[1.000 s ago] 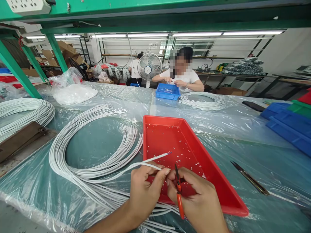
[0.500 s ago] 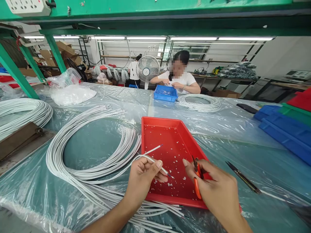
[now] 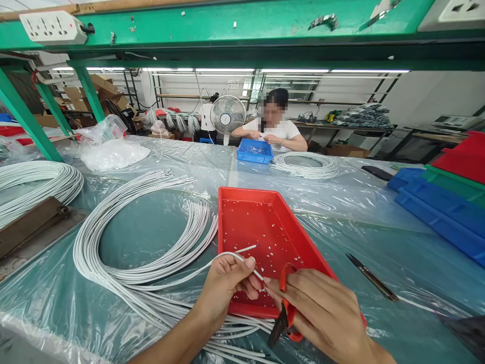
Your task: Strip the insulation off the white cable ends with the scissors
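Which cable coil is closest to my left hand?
The white cable coil left of the red plastic tray; a second lies farther left, a third across the plastic-covered table.

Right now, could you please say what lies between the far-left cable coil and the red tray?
In the head view, a looped bundle of white cables lies between the coil and the red tray.

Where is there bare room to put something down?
There's a broad bare patch of table between the red tray and the stacked bins, beyond the pointed tool. Another sits inside the white cable coil beside the tray. It's crowded along the tray's near edge: cable ends lie there, with the left hand and the right hand close by.
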`<state>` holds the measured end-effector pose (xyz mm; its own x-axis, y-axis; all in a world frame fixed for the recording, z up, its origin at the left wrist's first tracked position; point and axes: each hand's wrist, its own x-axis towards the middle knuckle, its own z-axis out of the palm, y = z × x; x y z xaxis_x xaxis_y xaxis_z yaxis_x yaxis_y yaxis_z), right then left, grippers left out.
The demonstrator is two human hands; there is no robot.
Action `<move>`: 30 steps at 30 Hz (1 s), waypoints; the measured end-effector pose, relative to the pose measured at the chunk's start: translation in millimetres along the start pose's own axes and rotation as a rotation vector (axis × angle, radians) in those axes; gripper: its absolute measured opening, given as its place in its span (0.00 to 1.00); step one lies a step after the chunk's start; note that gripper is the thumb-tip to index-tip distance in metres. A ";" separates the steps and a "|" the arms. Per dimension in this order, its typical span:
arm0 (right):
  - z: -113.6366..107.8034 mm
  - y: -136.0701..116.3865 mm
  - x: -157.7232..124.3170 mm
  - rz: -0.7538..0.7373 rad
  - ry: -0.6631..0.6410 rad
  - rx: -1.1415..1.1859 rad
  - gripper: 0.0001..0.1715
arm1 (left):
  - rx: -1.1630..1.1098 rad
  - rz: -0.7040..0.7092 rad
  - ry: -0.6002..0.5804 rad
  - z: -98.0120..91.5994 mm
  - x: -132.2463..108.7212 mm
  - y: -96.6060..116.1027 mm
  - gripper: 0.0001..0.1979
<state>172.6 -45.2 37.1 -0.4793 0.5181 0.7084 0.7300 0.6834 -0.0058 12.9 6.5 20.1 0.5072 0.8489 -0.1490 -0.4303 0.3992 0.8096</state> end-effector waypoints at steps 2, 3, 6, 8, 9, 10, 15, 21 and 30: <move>-1.2 0.0 1.1 -0.009 -0.009 -0.012 0.14 | -0.029 -0.003 -0.022 -0.1 -0.3 -1.7 0.14; -1.4 0.3 1.6 -0.003 -0.010 -0.019 0.13 | -0.056 0.003 -0.031 -0.1 -0.7 -2.4 0.13; -1.0 1.1 3.9 0.105 0.015 0.011 0.12 | -0.155 0.038 -0.059 1.0 -3.1 -3.0 0.06; 0.0 0.3 6.5 0.256 0.078 0.112 0.10 | -0.167 0.090 -0.086 2.2 -5.6 -1.8 0.08; 0.6 -0.9 8.1 0.349 0.114 0.182 0.08 | -0.146 0.125 -0.098 2.8 -6.8 -1.1 0.08; 1.5 -2.5 9.7 0.449 0.149 0.258 0.06 | -0.116 0.161 -0.100 3.3 -7.8 -0.3 0.08; 10.5 -14.6 13.1 1.001 0.111 0.807 0.10 | 0.034 0.304 0.011 5.0 -9.7 1.3 0.05; 22.8 -25.4 6.9 1.311 0.088 1.451 0.16 | 0.087 0.345 0.098 10.3 -12.1 0.7 0.06; 18.7 -33.3 4.9 1.306 0.067 1.228 0.14 | 0.049 0.202 0.039 10.8 -6.4 -1.8 0.10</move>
<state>136.8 -55.8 27.5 0.0938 0.9827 -0.1596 -0.1766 -0.1414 -0.9741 18.5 -3.3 25.8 0.3845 0.9231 -0.0022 -0.4828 0.2031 0.8519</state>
